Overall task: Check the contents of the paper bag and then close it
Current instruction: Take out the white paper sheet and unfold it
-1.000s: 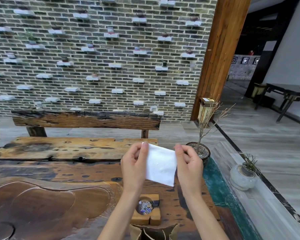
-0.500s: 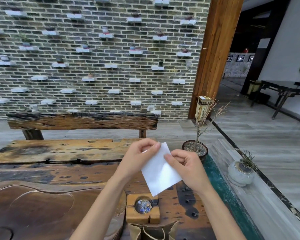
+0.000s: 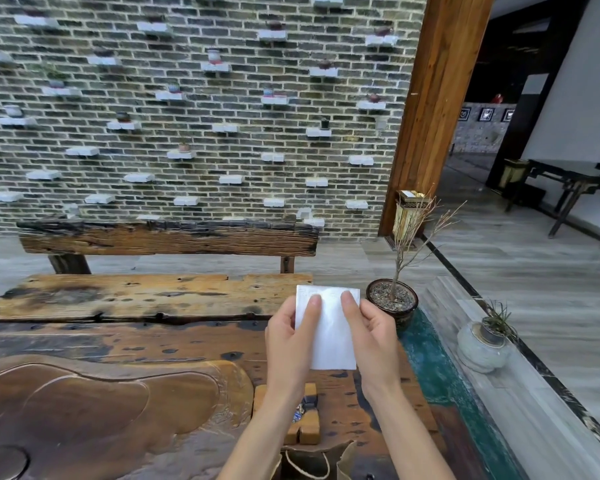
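Note:
I hold a white paper slip point(image 3: 329, 337) upright above the wooden table point(image 3: 118, 344), flat side toward me. My left hand point(image 3: 290, 341) pinches its left edge with the thumb on the front. My right hand point(image 3: 369, 336) pinches its right edge the same way. The brown paper bag point(image 3: 312, 460) stands open at the bottom edge of the view, between my forearms, with a rope handle showing. Its inside is dark and I cannot see what it holds.
A small wooden block holder point(image 3: 303, 422) with something blue and white in it sits just beyond the bag. A potted bare twig point(image 3: 392, 299) stands at the table's right end. A carved tea tray point(image 3: 101, 410) fills the left. A grey vase point(image 3: 482, 344) sits on the ledge.
The white slip has turned from tilted to upright and square to me. Both hands shifted so that the thumbs lie on its front near the top.

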The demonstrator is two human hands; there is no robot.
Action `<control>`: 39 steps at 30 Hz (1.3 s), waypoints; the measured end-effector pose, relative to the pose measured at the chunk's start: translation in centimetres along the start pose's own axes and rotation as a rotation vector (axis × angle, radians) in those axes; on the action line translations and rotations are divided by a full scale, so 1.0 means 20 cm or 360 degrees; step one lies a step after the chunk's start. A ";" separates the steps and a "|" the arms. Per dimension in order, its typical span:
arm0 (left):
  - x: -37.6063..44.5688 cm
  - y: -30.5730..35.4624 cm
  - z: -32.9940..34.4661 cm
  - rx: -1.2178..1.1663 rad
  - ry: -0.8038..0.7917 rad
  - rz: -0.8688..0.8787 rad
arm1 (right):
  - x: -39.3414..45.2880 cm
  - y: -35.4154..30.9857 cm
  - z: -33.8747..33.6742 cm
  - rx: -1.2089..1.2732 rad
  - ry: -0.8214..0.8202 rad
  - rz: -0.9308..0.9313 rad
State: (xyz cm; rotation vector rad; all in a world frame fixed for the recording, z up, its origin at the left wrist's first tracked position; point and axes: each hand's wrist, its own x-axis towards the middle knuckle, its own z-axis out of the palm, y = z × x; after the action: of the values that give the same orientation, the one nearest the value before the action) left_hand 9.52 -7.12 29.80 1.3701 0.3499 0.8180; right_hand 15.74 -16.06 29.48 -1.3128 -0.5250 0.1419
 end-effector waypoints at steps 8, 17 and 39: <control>0.02 -0.05 0.00 0.0114 0.0244 0.0185 | -0.01 -0.02 0.06 -0.0302 0.0187 -0.0201; -0.01 -0.08 0.01 0.0041 0.0237 0.0099 | -0.01 0.02 0.01 -0.0030 0.0067 -0.0032; 0.00 -0.13 -0.13 0.0125 0.0118 0.0049 | -0.01 0.04 -0.14 0.0703 -0.0562 0.1007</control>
State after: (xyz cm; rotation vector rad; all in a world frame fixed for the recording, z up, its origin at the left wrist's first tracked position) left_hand 8.72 -5.21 26.85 1.4236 0.4236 0.8902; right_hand 16.95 -18.47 28.19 -0.9792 -0.3281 0.9734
